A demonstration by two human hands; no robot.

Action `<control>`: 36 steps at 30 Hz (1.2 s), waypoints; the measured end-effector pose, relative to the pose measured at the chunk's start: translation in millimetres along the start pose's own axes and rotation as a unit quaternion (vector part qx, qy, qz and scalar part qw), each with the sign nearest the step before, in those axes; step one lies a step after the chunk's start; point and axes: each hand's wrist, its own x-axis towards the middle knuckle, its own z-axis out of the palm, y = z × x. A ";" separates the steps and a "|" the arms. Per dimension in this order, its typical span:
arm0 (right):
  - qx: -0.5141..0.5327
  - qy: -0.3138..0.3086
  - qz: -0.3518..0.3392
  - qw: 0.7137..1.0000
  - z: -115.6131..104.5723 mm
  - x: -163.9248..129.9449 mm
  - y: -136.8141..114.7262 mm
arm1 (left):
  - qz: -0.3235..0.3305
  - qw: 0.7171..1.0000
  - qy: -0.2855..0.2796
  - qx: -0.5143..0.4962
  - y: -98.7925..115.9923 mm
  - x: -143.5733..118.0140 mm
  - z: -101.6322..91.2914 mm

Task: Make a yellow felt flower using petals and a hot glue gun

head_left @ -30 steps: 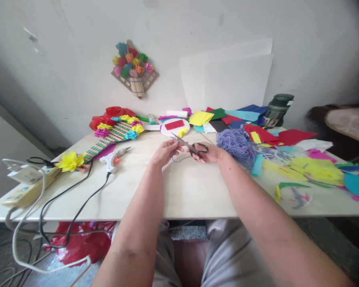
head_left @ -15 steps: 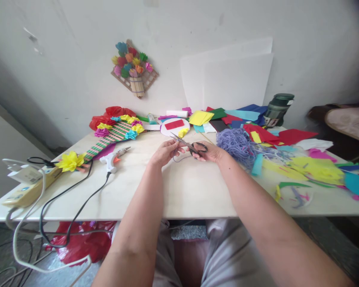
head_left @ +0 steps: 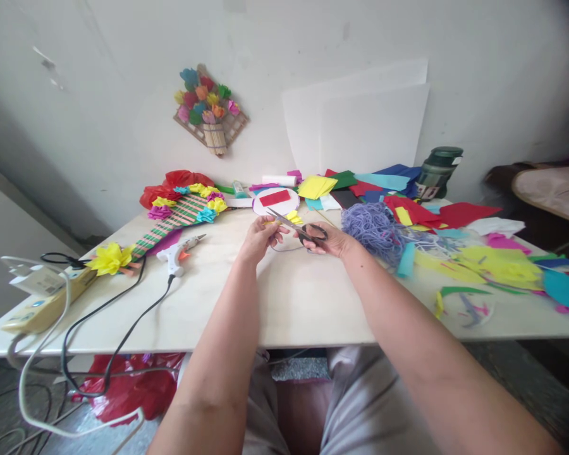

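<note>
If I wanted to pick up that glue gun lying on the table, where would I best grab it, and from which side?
Take the glue gun by its white handle, the thick part nearest you, coming from above. It lies flat on the table, nozzle pointing away to the right toward the scissors, and its black cord trails off the handle end toward you, so lift gently.
</note>
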 end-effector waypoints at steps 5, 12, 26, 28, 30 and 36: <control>0.017 0.010 -0.005 1.000 5.8 -0.5 -2.5 | -0.007 1.000 -0.019 -0.011 1.8 -1.2 3.0; 0.025 0.021 0.000 0.999 9.9 2.3 0.2 | -0.011 0.999 -0.031 0.011 -3.0 1.3 -1.1; 0.046 0.034 0.021 0.998 17.0 5.1 -1.1 | -0.002 0.997 -0.038 0.074 -6.0 0.1 -0.8; 0.046 0.037 0.018 0.998 17.7 5.7 -0.8 | 0.000 0.995 -0.037 0.094 -5.2 -0.2 0.3; 0.046 0.045 0.012 0.998 17.8 6.5 -0.1 | 0.001 0.993 -0.032 0.114 -4.2 -0.6 1.7; 0.026 0.057 -0.003 0.998 16.8 7.8 1.8 | 0.010 0.991 -0.027 0.134 -3.5 -0.7 2.6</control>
